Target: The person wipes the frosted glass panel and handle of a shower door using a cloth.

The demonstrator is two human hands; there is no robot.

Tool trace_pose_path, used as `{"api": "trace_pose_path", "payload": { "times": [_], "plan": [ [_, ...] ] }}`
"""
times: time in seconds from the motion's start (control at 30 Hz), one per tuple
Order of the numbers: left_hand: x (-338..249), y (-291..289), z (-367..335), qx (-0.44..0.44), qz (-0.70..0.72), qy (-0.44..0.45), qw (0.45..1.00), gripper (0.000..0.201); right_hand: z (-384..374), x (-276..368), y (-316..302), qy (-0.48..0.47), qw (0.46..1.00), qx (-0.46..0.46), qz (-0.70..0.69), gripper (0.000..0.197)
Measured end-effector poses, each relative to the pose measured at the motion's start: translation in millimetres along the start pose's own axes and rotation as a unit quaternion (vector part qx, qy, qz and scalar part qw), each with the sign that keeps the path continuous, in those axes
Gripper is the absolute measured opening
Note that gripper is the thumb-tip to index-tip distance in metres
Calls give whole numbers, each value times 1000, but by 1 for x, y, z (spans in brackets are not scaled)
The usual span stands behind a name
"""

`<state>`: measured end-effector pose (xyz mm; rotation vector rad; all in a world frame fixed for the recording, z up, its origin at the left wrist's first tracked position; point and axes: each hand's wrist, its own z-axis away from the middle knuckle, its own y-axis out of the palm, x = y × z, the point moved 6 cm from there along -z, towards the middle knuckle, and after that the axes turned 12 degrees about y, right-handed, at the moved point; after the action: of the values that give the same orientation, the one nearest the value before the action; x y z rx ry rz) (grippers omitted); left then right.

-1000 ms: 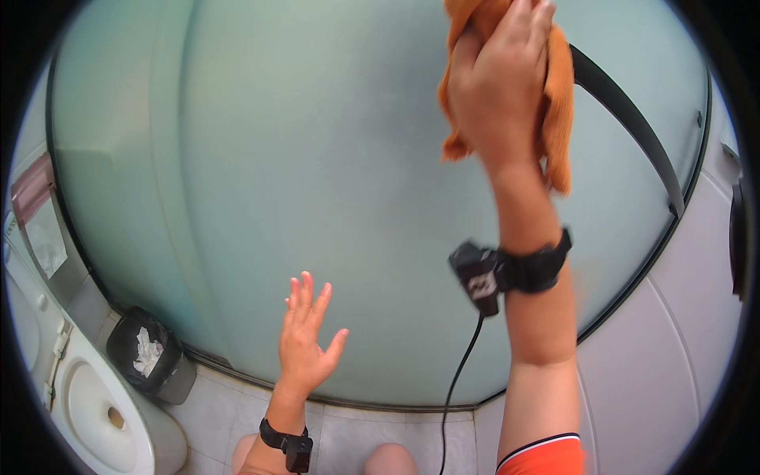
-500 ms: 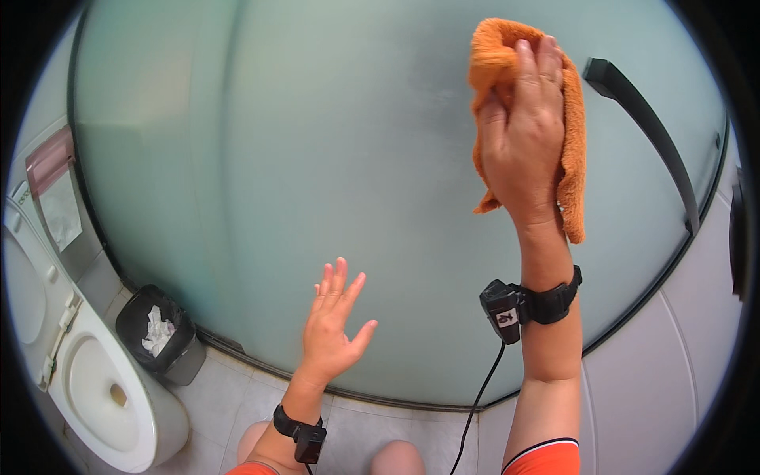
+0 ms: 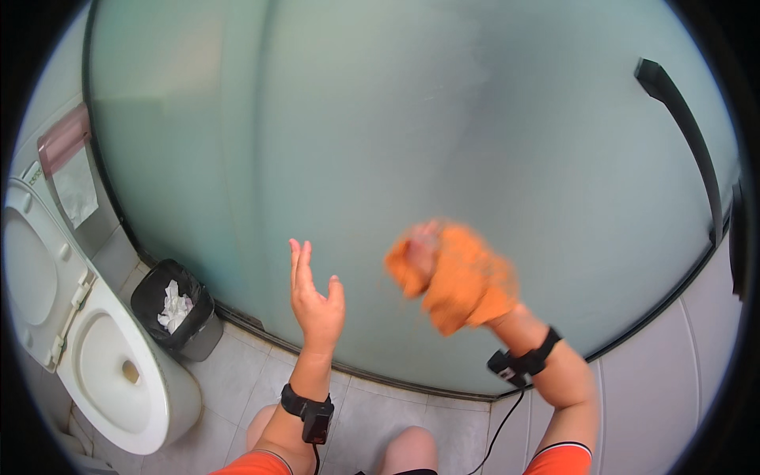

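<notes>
Right hand (image 3: 427, 257), blurred, grips an orange cloth (image 3: 467, 281) against the frosted glass door (image 3: 396, 119). At nine o'clock from it, the left hand (image 3: 317, 297) hovers open, fingers spread. Black bin (image 3: 178, 309) sits farther left.

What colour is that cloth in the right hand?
Orange; the cloth, though motion-blurred, shows clearly in the head view.

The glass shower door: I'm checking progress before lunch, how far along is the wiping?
Done: hard to judge, since the frosted glass door shows no clear wiped patch. In hand: the right hand presses an orange cloth, blurred, on the lower glass; the left hand is open, empty. Left: cannot tell.
</notes>
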<state>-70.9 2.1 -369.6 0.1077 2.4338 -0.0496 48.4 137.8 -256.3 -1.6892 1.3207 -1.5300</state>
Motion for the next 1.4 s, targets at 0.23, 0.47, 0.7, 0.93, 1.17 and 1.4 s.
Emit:
{"api": "trace_pose_path", "payload": {
  "times": [0.23,0.47,0.7,0.93,1.17,1.4],
  "plan": [
    [3,-6,-7,-11,25,-22,999,57,-36,126,-140,-165,767,-483,389,48],
    [13,-8,-6,-64,157,-65,983,64,-53,57,22,-185,959,-124,177,27],
    [10,0,2,-33,151,-65,986,66,-5,-15,115,19,974,175,-141,14],
    [6,-8,-6,-12,119,-84,989,60,-13,34,-43,-83,954,-285,52,43],
    [9,-12,-11,-7,130,-86,988,56,-24,52,31,-204,883,-185,380,43],
    [14,-13,-9,-15,137,-94,986,56,-37,55,21,-151,963,-124,184,33]
  ]
}}
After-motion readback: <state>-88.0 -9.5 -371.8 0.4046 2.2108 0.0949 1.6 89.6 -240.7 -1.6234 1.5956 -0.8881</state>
